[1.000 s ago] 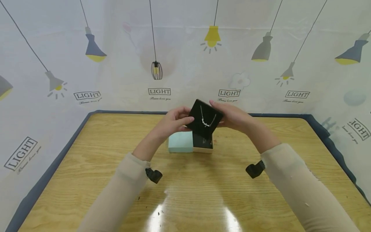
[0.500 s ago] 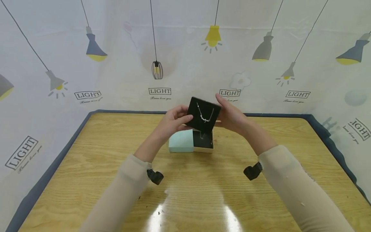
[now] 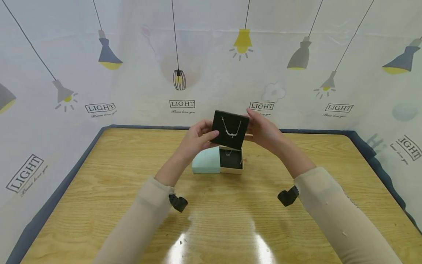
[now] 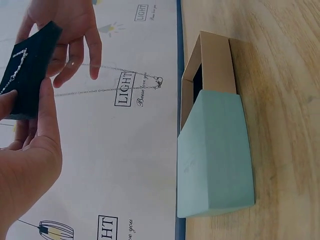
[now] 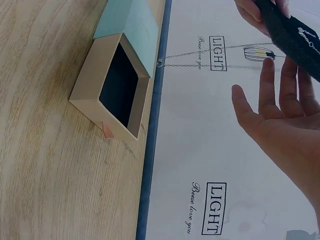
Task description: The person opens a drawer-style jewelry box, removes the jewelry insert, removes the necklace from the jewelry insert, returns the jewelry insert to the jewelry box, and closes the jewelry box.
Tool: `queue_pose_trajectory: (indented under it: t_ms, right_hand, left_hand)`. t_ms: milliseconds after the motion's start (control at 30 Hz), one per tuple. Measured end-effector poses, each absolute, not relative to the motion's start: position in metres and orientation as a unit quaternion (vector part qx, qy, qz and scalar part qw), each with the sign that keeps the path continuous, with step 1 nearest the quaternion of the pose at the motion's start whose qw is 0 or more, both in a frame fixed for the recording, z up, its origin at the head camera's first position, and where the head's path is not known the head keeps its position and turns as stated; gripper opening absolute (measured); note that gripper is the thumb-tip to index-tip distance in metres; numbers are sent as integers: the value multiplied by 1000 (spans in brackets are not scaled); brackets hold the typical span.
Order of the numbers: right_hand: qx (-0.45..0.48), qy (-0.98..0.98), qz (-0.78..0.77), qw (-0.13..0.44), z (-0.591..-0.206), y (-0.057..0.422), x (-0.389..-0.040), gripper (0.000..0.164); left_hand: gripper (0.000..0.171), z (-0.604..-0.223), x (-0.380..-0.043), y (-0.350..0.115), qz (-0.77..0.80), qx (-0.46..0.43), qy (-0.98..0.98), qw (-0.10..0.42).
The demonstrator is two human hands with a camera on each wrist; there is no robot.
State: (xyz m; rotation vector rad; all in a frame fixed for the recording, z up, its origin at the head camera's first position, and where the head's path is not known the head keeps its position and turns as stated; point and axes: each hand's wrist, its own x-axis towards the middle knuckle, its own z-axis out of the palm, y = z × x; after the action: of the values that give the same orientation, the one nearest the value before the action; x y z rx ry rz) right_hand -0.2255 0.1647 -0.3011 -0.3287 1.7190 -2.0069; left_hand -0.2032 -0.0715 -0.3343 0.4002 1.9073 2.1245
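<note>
In the head view my left hand (image 3: 197,138) pinches a black foam jewelry pad (image 3: 232,122) by its left side, thumb on the front face. A silver necklace (image 3: 232,135) with a sparkling pendant part lies across that face. Below the pad, the rest of its chain dangles in a long loop with the clasp (image 4: 158,83) at the bottom, as the left wrist view shows. My right hand (image 3: 265,127) is at the pad's right edge, fingers extended and partly behind it. Under both hands stands a jewelry box: a cream drawer (image 5: 94,82) pulled partway out of a mint-green sleeve (image 4: 227,150).
The box rests on a wooden table (image 3: 211,205) toward its back edge. A small pinkish tab (image 5: 107,131) sticks out of the drawer's end. Behind the table hangs a white sheet (image 3: 211,47) printed with lamps and lettering.
The pad has turned closer to level and shifted slightly left in my left hand. My right hand's thumb has come off the pad's top corner, and the loop of chain now shows below.
</note>
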Motion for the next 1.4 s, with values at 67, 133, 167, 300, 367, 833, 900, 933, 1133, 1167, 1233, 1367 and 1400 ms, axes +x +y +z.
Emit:
queue_pose_trajectory:
  t_ms: [67,133,167,300,367,833,900,933,1133,1167,1233,1367,1400]
  right_hand:
    - [-122,630,-729,238,-301,165,-226,44]
    - [-125,632,-727,238,-302,166,-226,44]
    - [-126,633,-726,238,-302,166,-226,44]
    - [-125,638,-723,233,-303,166,-227,44]
    - [-121,640,-724,228,-303,165,-227,43]
    - [-110,687,-692,195,-297,170,-224,31]
    - [-114,693,-686,192,-297,172,-224,27]
    - [-118,695,-683,191,-297,173,-224,26]
    - [-127,702,-673,193,-294,178,-225,28]
    - [-125,704,-671,195,-293,178,-225,28]
    - [-122,708,-666,200,-292,180,-225,28]
    - [-115,720,-648,218,-289,182,-226,28]
    - [-114,723,-644,223,-289,183,-226,28]
  left_hand:
    - [25,-335,-203,-71,733,136,654,128]
    - [26,-336,-203,-71,735,138,651,127]
    - [26,-336,-203,-70,737,139,650,126]
    - [25,-336,-202,-70,740,139,646,125]
    - [25,-337,-202,-70,740,136,647,124]
    - [26,-339,-201,-69,735,124,655,126]
    - [26,-339,-202,-70,730,123,660,125]
    - [26,-340,-202,-70,729,122,662,125]
    - [27,-342,-201,-71,724,127,667,122]
    - [28,-342,-201,-71,723,129,667,121]
    - [28,-342,-201,-71,723,130,668,121]
    - [28,-344,-201,-72,722,132,669,120]
    - [28,-344,-201,-72,721,134,669,118]
